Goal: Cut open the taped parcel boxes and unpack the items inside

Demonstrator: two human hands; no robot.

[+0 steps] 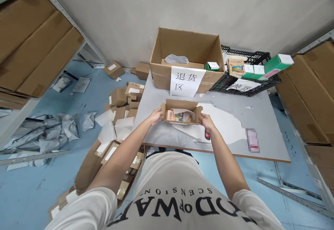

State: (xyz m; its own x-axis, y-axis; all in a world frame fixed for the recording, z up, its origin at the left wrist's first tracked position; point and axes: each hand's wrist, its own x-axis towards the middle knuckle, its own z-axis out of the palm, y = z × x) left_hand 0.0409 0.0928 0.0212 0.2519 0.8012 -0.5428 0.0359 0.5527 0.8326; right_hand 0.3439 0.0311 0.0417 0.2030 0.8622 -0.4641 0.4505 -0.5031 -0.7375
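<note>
Brown cardboard sits between both hands: a small open box (182,112) in the middle of the frame, near the front edge of the grey table (261,118). The left hand (154,116) grips the left end of the box with its fingers curled around the wall. The right hand (207,121) grips the right end the same way. The flaps are already up, and I can see white paper and something colourful inside. Nothing has come out of the box yet, so it looks opened but not emptied.

Under the box lie flat white sheets (224,122). A small red and black thing (207,134) lies just below the right hand; I cannot tell what it is. A pink thing (252,140) lies to the lower right on the table, too blurred to tell.

Behind the small box, at the top middle, stands 1 big open carton (186,54) with a white paper sign (186,81) on its front. To its right is a black crate (250,78) with green and white packs (278,63) in it.

On the blue floor at the left lie lots of small brown boxes (122,101) and crumpled grey bags (44,132). Shelves with big cartons (31,49) stand at the upper left and the right. Nothing blocks the hands.
</note>
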